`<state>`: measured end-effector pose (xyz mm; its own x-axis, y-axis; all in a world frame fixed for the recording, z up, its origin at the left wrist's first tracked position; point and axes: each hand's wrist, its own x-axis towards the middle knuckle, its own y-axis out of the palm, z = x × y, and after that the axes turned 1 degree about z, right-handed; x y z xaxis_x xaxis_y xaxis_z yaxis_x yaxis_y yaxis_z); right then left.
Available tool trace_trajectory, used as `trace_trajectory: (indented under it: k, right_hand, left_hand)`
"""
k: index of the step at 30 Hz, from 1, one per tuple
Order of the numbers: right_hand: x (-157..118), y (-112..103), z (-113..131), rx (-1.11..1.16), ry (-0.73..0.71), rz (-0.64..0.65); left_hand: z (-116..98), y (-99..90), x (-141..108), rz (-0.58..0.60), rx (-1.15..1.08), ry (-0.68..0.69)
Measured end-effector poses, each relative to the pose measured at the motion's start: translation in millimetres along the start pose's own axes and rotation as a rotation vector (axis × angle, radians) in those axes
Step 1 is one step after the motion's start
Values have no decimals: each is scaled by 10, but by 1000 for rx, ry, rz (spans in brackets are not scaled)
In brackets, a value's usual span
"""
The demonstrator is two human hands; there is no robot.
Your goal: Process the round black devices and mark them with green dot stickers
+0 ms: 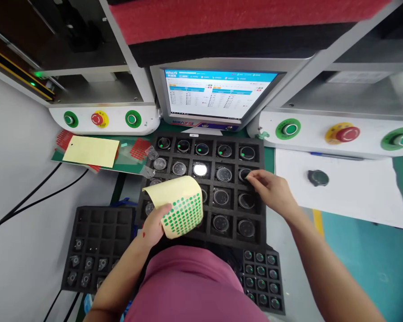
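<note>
My left hand (pixel 155 223) grips a curled yellow sheet of round green stickers (pixel 184 212) by its left edge, over the front left of a black foam tray (pixel 263 214). Round watch-like pieces with dark glass faces sit in the tray's compartments. A green dot marks each piece in the back row, such as the one at the right end (pixel 247 153). My right hand (pixel 272 188) has thumb and forefinger pinched together at a round watch piece (pixel 243 174) in the right column, second row from the back. Whatever is between those fingertips is too small to make out.
Behind the tray stands a monitor (pixel 218 94), flanked by button panels with red emergency stops (pixel 347 134). On the right, a dark watch piece (pixel 318 178) lies on white paper (pixel 349 192). Other foam trays (pixel 104 230) sit lower left and lower right. A yellow sheet (pixel 90 151) lies left.
</note>
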<state>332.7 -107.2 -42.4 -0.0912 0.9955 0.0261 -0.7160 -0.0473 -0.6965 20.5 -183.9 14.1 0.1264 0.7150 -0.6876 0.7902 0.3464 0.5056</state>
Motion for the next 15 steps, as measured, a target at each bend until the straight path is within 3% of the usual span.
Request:
trace_trajectory:
  k: [4,10,13,15]
  right_hand:
    - [11,83,-1,-12,113,60]
    - [96,129,-3,-14,172,-29]
    - [30,116,253,6,119,-124]
    - [-77,120,578,19,-20,-157]
  left_hand:
    - [27,-16,11,34,70,18]
    - [17,16,12,40,60,3]
    - [33,42,-17,70,79,50]
    - [42,44,-46,124,118,60]
